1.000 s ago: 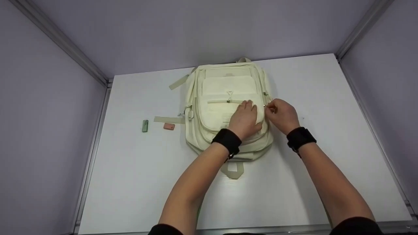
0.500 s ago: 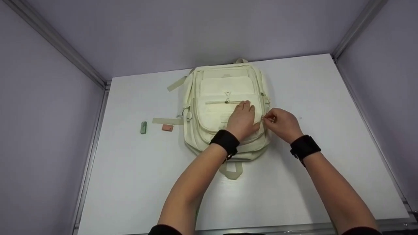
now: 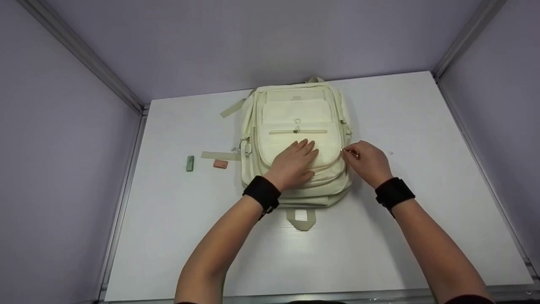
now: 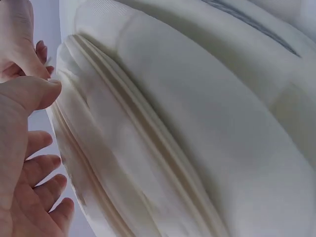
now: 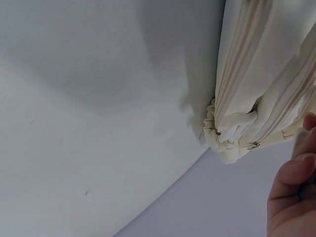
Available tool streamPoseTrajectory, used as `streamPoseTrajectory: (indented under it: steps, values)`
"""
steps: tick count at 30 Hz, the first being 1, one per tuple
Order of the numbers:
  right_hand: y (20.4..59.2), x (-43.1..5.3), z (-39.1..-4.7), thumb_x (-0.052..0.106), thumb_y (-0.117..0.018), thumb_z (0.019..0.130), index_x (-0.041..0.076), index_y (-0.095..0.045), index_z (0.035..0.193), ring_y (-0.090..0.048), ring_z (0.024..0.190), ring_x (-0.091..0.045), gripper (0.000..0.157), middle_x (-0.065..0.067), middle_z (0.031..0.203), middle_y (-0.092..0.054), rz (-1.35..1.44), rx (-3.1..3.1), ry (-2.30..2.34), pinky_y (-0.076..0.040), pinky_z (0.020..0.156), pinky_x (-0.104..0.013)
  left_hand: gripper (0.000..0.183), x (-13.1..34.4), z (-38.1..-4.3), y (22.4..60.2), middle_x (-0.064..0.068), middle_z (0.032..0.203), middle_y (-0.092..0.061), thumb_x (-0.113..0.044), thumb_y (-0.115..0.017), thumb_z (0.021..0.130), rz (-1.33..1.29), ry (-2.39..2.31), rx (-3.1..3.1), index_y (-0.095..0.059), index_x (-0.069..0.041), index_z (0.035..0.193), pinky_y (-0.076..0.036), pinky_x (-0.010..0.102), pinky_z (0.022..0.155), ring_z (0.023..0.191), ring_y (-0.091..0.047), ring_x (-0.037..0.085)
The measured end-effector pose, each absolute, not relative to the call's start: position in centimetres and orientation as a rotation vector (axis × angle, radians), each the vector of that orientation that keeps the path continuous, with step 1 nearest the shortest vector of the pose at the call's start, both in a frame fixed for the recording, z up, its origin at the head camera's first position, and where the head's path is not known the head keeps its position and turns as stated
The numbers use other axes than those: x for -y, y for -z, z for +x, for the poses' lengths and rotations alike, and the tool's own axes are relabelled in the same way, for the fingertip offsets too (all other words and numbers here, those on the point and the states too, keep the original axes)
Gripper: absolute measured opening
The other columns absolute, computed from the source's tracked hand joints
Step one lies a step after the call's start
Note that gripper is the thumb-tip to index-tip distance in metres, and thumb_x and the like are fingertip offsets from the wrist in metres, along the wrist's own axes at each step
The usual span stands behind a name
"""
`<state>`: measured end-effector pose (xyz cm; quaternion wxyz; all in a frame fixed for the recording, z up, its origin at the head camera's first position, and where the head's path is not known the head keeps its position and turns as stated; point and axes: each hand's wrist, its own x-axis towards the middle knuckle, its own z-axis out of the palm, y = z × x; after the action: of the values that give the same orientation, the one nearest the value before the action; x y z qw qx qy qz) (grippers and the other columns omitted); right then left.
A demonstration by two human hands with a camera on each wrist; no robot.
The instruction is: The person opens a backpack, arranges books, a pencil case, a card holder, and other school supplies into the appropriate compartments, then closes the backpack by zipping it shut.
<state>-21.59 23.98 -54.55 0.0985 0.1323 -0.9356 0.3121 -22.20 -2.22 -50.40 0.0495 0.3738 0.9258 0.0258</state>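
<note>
A cream backpack (image 3: 301,112) lies front side up, its front pocket (image 3: 278,147) facing me. My left hand (image 3: 292,164) rests on the lower part of that pocket, fingers straight and slightly spread. At the pocket's right edge, my right hand (image 3: 369,162) pinches a small zipper pull (image 3: 342,150) between thumb and finger. The left wrist view has the left hand (image 4: 29,168) beside the layered zipper seams (image 4: 133,113). Only part of the right hand (image 5: 296,187) enters the right wrist view, near the bag's side.
A green block-like piece (image 3: 190,163) and an orange one (image 3: 220,164) lie left of the backpack on the white table (image 3: 168,236). Loose straps (image 3: 219,156) stick out from the bag's left side, and a webbing loop (image 3: 303,226) points toward me. Grey panels (image 3: 270,38) enclose the table.
My right hand has slid down along the pocket's right edge with the zipper pull. The left hand has shifted left and slightly toward me on the pocket.
</note>
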Motion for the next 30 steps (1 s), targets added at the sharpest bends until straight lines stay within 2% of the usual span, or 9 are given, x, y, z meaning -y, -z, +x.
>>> streamPoseTrajectory:
  steps: [6,13,21,30]
  values:
    - [54.9,-24.2,-21.3,0.022,-0.073,0.097,0.011,-0.079,0.104,-0.059,0.073,-0.017,0.014,-0.003,0.088,-0.069,0.359,2.745,-0.846,-0.046,0.061,-0.035,0.053,3.3,-22.2,51.0,0.012,0.163,-0.034,-0.034,-0.058,0.106,1.135,-0.124,-2.845,-0.049,-0.011,0.153,-0.019,0.038,0.123,0.152,-0.028,0.027]
    - [54.6,-23.5,-20.9,0.02,-0.076,0.095,0.01,-0.08,0.102,-0.06,0.068,-0.016,0.012,-0.003,0.087,-0.071,0.368,2.7,-0.772,-0.045,0.056,-0.035,0.046,3.0,-22.3,51.0,0.016,0.162,-0.034,-0.032,-0.058,0.106,1.115,-0.126,-2.84,-0.054,-0.02,0.15,-0.018,0.041,0.123,0.152,-0.027,0.031]
    - [54.4,-22.9,-20.4,0.017,-0.075,0.094,0.009,-0.079,0.097,-0.066,0.067,-0.018,0.009,-0.004,0.09,-0.073,0.388,2.656,-0.701,-0.051,0.053,-0.039,0.039,2.8,-22.3,51.0,0.015,0.16,-0.038,-0.028,-0.057,0.107,1.099,-0.086,-2.878,-0.06,-0.022,0.146,-0.023,0.042,0.122,0.15,-0.032,0.03]
    - [54.4,-22.2,-18.8,0.012,-0.074,0.092,0.007,-0.075,0.09,-0.061,0.061,-0.015,0.005,-0.003,0.083,-0.067,0.426,2.647,-0.659,-0.049,0.05,-0.036,0.039,2.7,-22.5,50.8,0.014,0.161,-0.037,-0.027,-0.056,0.108,1.13,-0.018,-2.871,-0.06,-0.02,0.146,-0.025,0.043,0.121,0.15,-0.032,0.03]
